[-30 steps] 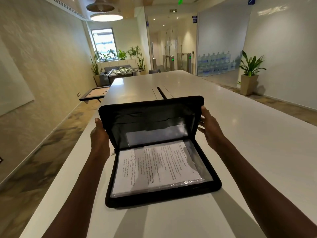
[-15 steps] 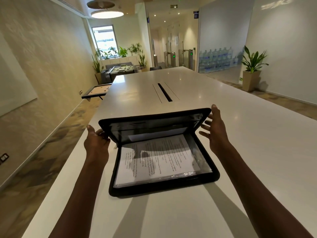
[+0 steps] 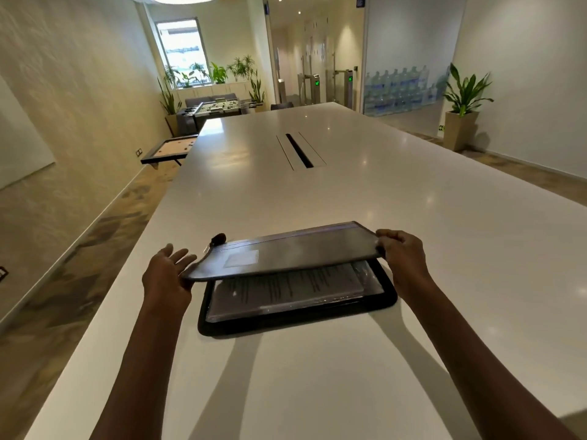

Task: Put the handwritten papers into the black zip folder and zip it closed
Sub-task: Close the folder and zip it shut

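While the black zip folder (image 3: 295, 315) lies on the white surface (image 3: 413, 201) with the handwritten papers (image 3: 286, 289) inside its lower half, the head view shows its cover (image 3: 286, 252) tipped almost flat over them. The right hand (image 3: 401, 254) pinches the cover's right corner; the left hand (image 3: 166, 274), fingers spread, supports the near-left edge, likely guiding it closed before zipping.

bright overhead light, glare on table (image 3: 413, 198), motion blur, wide-angle distortion
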Motion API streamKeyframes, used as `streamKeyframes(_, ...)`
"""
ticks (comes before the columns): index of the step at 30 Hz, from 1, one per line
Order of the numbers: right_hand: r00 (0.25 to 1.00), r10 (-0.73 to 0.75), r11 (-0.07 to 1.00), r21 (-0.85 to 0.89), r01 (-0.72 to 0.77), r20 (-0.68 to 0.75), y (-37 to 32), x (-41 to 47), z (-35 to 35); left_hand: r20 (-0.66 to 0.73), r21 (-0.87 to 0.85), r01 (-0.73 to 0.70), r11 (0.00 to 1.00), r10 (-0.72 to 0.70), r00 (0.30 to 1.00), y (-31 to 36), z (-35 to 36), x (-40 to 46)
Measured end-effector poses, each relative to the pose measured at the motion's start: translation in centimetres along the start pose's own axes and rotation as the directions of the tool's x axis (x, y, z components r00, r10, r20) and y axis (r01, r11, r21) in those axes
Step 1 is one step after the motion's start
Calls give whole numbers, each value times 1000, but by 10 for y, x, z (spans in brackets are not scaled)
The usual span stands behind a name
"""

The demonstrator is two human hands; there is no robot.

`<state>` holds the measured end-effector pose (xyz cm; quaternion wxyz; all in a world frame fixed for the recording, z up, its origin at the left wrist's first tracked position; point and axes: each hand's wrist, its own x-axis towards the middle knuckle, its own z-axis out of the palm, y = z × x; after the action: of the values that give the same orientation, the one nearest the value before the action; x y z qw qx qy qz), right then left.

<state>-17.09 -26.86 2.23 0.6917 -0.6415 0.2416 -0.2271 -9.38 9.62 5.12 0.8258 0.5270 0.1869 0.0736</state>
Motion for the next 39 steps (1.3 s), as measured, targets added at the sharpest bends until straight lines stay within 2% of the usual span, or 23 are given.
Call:
streamKeyframes(5, 999, -14, 989, -147, 18, 30, 18, -16, -15, -66, 72, 29, 997, -25, 998, -21, -13, -11)
streamKeyframes(8, 999, -25, 974, -223, 31, 33, 27, -20, -17, -102, 225, 14, 974, 9, 995, -35, -17, -18)
streamKeyframes(13, 996, -35, 931, -359, 65, 87, 43, -24, -21, 18, 571, -176, 802, 202, 979, -61, -26, -31)
streamKeyframes(16, 989, -78, 903, -412, 123, 126, 47, -26, -24, 78, 692, -242, 680, 263, 962, -68, -30, -34)
streamKeyframes(20, 981, -125, 850, -494, 184, 150, 49, -28, -24, 154, 763, -315, 565, 315, 937, -73, -31, -41)
streamKeyframes(26, 962, -222, 713, -645, 273, 162, 55, -31, -26, 120, 798, -317, 512, 382, 917, -81, -30, -48)
streamKeyframes(31, 979, -142, 589, -782, 202, 146, 50, -29, -27, 69, 864, -237, 444, 362, 930, -78, -30, -42)
streamKeyframes(33, 981, -89, 544, -817, 190, 170, 44, -29, -26, 29, 875, -173, 453, 307, 951, -76, -30, -36)
streamKeyframes(35, 984, -61, 546, -819, 176, 170, 39, -29, -25, -16, 871, -104, 480, 240, 971, -74, -30, -30)
streamKeyframes(37, 989, -40, 609, -781, 136, 141, 36, -31, -25, -7, 846, -87, 526, 175, 985, -73, -31, -23)
streamKeyframes(39, 997, 4, 714, -699, 50, 75, 35, -30, -27, -1, 787, -66, 613, 108, 994, -71, -32, -16)
